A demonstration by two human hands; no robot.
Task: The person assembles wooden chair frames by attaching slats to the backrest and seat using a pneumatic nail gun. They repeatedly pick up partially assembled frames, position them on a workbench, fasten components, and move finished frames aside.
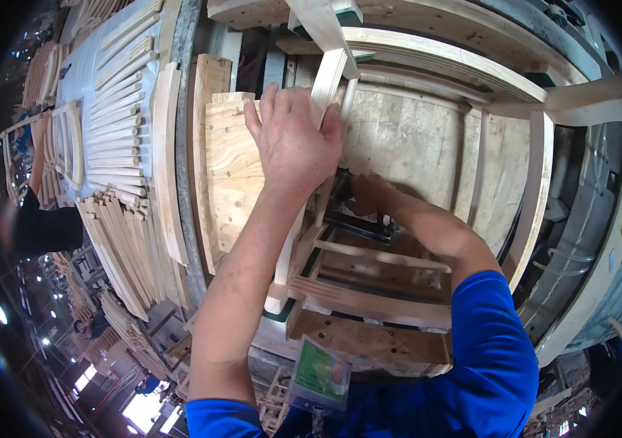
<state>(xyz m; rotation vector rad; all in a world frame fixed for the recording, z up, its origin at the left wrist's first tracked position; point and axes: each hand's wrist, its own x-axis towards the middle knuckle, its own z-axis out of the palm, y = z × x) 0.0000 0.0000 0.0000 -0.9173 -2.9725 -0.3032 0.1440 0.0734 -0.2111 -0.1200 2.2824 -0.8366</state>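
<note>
A pale wooden frame (442,55), made of bars joined at the corners, lies across the bench in front of me. My left hand (292,139) is wrapped over its left rail (327,77), the thumb on the inner side and the fingers on the outer. Inside the frame, my right hand (371,193) grips a black nail gun (360,225) with a long straight magazine. The tool's head lies close to the inner side of the left rail. Its tip and most of my right fingers are hidden.
Slatted wooden bars (376,303) cross the frame's near end. A plywood block (234,160) sits left of the rail. Further left, a table holds rows of wooden sticks (117,131). A person in dark clothing (52,223) stands beyond it. Metal machinery (581,212) runs along the right.
</note>
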